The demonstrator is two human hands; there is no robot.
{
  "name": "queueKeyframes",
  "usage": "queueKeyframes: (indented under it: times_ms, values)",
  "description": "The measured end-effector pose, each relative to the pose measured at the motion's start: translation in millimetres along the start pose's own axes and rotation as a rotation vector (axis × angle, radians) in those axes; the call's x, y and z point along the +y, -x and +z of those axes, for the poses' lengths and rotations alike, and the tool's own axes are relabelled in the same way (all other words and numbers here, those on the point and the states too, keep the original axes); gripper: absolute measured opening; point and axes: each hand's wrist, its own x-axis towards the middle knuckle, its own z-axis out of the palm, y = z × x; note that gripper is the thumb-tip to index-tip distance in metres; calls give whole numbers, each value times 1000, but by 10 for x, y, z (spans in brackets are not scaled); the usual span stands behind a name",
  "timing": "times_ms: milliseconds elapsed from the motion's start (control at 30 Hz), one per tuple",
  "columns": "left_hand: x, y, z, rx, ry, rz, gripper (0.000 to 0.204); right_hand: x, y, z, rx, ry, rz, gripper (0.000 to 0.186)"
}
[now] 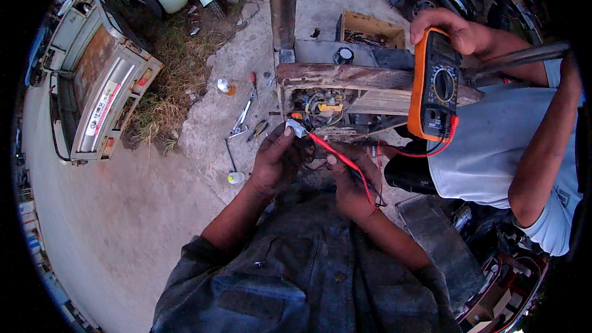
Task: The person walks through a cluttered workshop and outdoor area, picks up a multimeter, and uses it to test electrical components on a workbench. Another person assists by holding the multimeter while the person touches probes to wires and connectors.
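Observation:
Closed between the thumb and fingers of my left hand [271, 161] is a white wire connector [297, 127]. My right hand [353, 192] grips a red test probe [333, 151], whose tip end meets the connector; whether it touches metal inside is too small to tell. From the probe a red lead runs down past my wrist. At the right, another person's hand [444, 24] holds up an orange-edged multimeter [435, 86] with leads plugged into its lower end. Just beyond my hands, a tangle of wires [317, 105] fills an opening in a worn frame.
Combination wrenches [243, 114], a screwdriver [253, 78], pliers [262, 128] and small bottles [236, 177] lie or stand on the concrete to the left. A wooden box [373, 28] of parts sits beyond the frame. A truck bed [92, 86] stands far left.

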Motion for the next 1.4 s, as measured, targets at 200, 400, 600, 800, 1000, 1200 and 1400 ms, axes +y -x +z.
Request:
queueKeyframes:
  times_ms: [200,400,600,800,1000,1200,1400]
  values:
    - [53,49,128,113,-193,58,42,166,1,33,17,-187,178,27]
    - [135,55,193,75,-373,48,38,335,62,84,33,-724,476,30]
    - [88,107,311,157,-379,79,34,232,18,131,-6,-1012,573,31]
    - [89,138,353,181,-589,148,33,286,65,135,-41,-996,583,33]
    - [185,211,522,186,-482,30,36,310,91,176,-6,-973,566,34]
    - [67,207,452,212,-395,69,38,413,122,138,-62,-981,685,39]
    - [-40,159,328,191,-507,180,41,529,127,192,-73,-1092,746,40]
